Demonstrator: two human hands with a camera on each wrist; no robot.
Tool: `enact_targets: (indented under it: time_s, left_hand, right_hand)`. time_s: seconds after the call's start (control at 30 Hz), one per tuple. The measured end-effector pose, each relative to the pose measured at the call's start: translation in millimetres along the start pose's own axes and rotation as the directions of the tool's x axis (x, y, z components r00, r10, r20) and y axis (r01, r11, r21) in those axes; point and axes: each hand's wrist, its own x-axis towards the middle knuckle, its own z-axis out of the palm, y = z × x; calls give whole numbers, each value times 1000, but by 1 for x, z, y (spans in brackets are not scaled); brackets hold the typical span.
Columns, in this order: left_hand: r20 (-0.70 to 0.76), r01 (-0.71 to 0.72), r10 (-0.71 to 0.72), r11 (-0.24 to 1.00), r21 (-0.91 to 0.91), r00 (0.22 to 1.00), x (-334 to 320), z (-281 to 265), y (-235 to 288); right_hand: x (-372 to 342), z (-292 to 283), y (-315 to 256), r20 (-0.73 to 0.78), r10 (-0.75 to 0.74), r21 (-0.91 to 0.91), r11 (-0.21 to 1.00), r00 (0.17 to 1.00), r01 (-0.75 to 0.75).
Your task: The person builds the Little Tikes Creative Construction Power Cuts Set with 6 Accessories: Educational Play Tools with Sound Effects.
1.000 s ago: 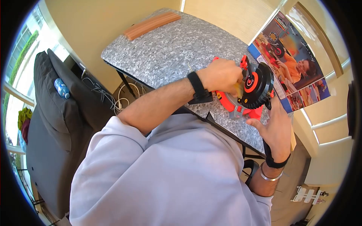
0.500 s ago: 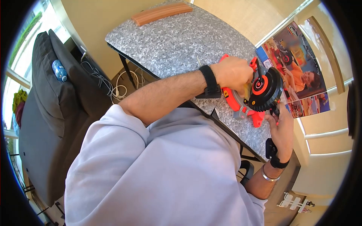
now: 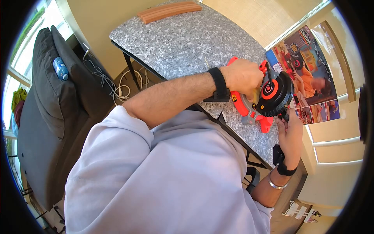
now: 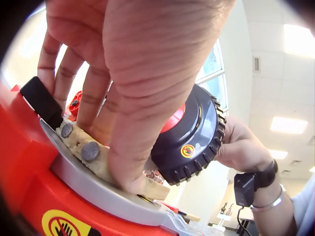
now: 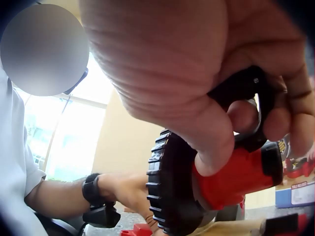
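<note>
A red and grey toy miter saw (image 3: 241,104) stands on the speckled table, its black toothed disc (image 3: 286,97) raised above the base. My left hand (image 3: 242,78) holds a rough beige strip (image 4: 76,140) with grey round spots down on the saw's grey bed, thumb on the near side and fingers behind. On the other side of the disc, my right hand (image 3: 291,134) grips the saw's black looped handle (image 5: 268,96), a finger through the loop. The red motor housing (image 5: 231,179) sits just under that thumb.
A printed toy box (image 3: 307,74) stands upright behind the saw. Brown grooved strips (image 3: 169,11) lie at the table's far edge. To the left are a dark couch (image 3: 46,117) with a plastic bottle (image 3: 60,68) on it, and loose cables (image 3: 120,87) on the floor.
My right hand has gone from lying loosely beside the saw to gripping its handle. The left hand keeps its place on the strip. The head view has shifted slightly.
</note>
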Motion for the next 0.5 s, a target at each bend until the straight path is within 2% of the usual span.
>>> enact_targets:
  time_s: [0.03,0.13,0.23,0.5]
  left_hand:
    - [-1,0,0,1000,0,1000,1,0,0]
    - [-16,-4,5,1000,11,1000,0,2,-1]
    - [-41,-18,19,1000,16,999,0,4,-2]
    - [-19,-24,24,1000,17,1000,1,5,-2]
  right_hand:
    - [-1,-1,-1,18,61,-53,997,998,-60]
    - [2,-3,0,16,-2,-99,995,1000,4]
    - [3,-5,-2,34,24,-106,994,999,-21]
    - [8,-11,-3,14,-20,-37,999,1000,20]
